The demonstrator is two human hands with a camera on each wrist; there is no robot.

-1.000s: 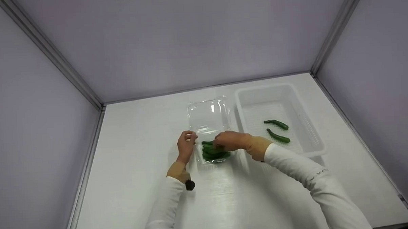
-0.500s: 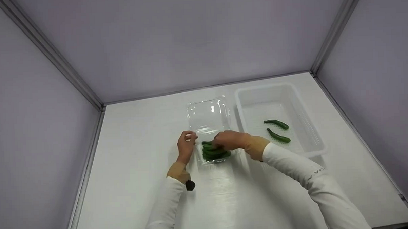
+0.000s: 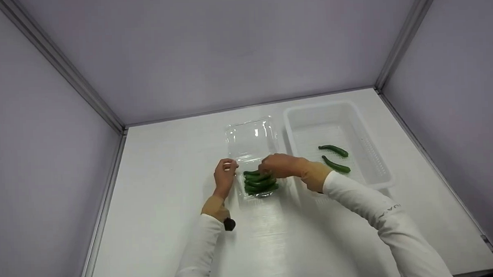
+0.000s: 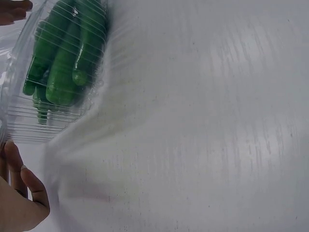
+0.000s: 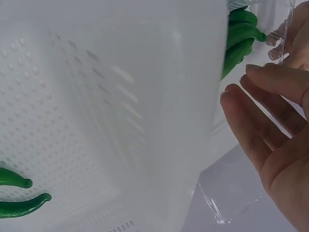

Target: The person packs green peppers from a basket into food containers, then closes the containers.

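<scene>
A clear plastic clamshell [image 3: 252,140] lies open on the white table, and its near half holds several green peppers [image 3: 259,182]. My left hand [image 3: 227,168] grips that half's left rim with curled fingers. My right hand [image 3: 270,167] hovers just above the peppers' far end, holding nothing. In the right wrist view my right hand [image 5: 260,96] has straight, relaxed fingers beside the clear lid [image 5: 231,193], with the peppers [image 5: 241,38] beyond. The left wrist view shows the peppers [image 4: 63,58] through ribbed plastic and my left hand [image 4: 19,188] at the lower left.
A white perforated basket [image 3: 319,106] stands right of the clamshell with two green peppers [image 3: 333,150] [image 3: 336,165] in it. Its wall [image 5: 145,72] fills the right wrist view. Pale booth walls close in the table [image 3: 170,178] on three sides.
My right hand has lifted off the peppers and drawn slightly back toward the lid. The left hand and the clamshell have stayed in place.
</scene>
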